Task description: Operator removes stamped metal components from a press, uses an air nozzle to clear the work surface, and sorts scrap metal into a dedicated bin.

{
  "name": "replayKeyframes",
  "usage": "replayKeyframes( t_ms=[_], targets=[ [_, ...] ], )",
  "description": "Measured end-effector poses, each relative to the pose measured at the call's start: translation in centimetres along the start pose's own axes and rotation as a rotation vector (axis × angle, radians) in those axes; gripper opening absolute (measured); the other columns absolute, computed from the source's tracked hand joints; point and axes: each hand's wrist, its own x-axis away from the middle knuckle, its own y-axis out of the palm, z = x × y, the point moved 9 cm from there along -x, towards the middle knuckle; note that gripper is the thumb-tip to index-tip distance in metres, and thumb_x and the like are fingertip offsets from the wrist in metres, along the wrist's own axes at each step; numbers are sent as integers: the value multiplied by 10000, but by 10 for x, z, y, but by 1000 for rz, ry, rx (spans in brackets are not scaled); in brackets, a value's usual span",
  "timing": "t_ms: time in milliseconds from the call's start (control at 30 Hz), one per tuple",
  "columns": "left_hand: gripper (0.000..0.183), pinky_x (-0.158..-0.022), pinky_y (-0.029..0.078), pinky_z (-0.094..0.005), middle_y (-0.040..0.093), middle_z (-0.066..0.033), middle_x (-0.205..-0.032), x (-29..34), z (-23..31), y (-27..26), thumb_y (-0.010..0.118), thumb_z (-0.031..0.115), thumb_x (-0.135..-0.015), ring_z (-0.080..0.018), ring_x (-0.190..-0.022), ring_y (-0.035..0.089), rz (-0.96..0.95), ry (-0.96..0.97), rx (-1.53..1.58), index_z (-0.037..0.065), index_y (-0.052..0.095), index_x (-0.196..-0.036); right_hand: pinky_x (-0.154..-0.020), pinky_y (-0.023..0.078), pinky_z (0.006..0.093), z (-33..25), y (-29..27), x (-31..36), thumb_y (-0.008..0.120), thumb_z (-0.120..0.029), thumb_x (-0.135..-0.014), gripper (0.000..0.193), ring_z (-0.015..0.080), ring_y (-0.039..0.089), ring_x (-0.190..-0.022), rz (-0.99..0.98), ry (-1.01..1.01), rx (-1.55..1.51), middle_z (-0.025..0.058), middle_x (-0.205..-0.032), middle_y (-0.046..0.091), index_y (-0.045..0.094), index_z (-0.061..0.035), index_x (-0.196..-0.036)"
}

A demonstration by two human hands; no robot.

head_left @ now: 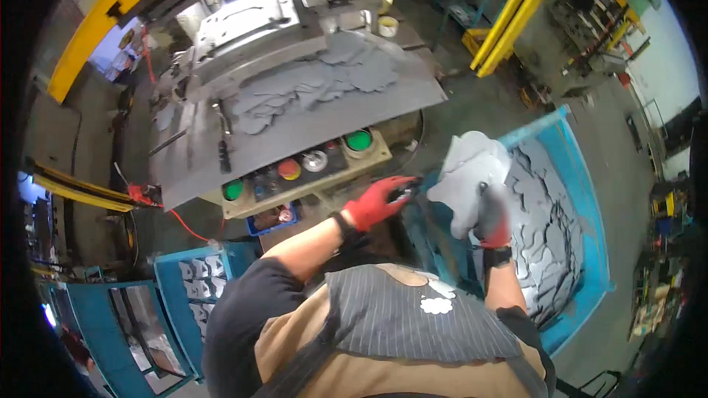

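My right hand (pixel 494 222), in a red and dark-grey glove and slightly blurred, grips a flat grey sheet-metal piece (pixel 472 166) with a wavy outline. It is over a blue bin (pixel 586 169), in which many similar grey metal pieces (pixel 549 239) lie heaped. Whether the hand holds one piece or a thin stack cannot be made out. My left hand (pixel 380 203), in a red glove with dark fingers and palm, hangs loosely curled between the press table and the bin. Its fingers are apart, and nothing shows in them.
Ahead stands a metal press table (pixel 332 114) with overlapping grey pieces (pixel 317 85), a die block (pixel 247 29) and a hammer-like tool (pixel 223 136). A control box (pixel 310 169) with green and red buttons fronts it. Yellow posts (pixel 516 15) and another blue bin (pixel 173 273) flank me.
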Motion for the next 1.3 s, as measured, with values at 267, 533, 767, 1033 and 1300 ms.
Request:
replayKeyframes(
  t_ms=[267,533,767,1033,1300],
  targets=[
    [410,-922,399,-315,579,-147,-1137,183,-40,-221,598,28,-765,-246,-1070,545,594,-252,-222,32,541,-1171,-868,438,355,57,357,-39,494,-198,-888,335,215,557,-999,-659,671,-805,94,-1094,592,522,0,-1157],
    [373,-925,397,-306,580,-141,-1138,229,-35,-267,567,30,-795,-228,-1058,547,803,-325,-349,9,538,-1166,-798,464,342,118,508,-173,481,-210,-864,239,265,596,-918,-516,-72,500,122,-962,620,580,-48,-1008],
    [366,-916,404,-300,584,-132,-1121,208,-47,-291,562,37,-801,-231,-1043,555,891,-417,-229,6,534,-1165,-754,498,336,105,530,-102,456,-299,-899,281,237,612,-875,-957,1066,-517,151,-977,623,551,-85,-1056],
    [633,-974,358,-395,465,-152,-1263,38,-63,-348,677,234,-696,-327,-1155,436,582,-458,-1014,85,445,-1266,-573,484,232,70,481,-167,521,-180,-891,246,130,607,-671,-1103,607,-96,71,-864,648,564,-29,-1079],
    [677,-1000,330,-417,445,-88,-1298,-9,-128,-377,693,217,-644,-319,-1185,408,249,-449,-1196,180,443,-1272,-726,462,235,78,448,-178,572,-84,-843,262,100,566,-804,-963,405,-36,39,-947,634,573,1,-1091]
  ],
)
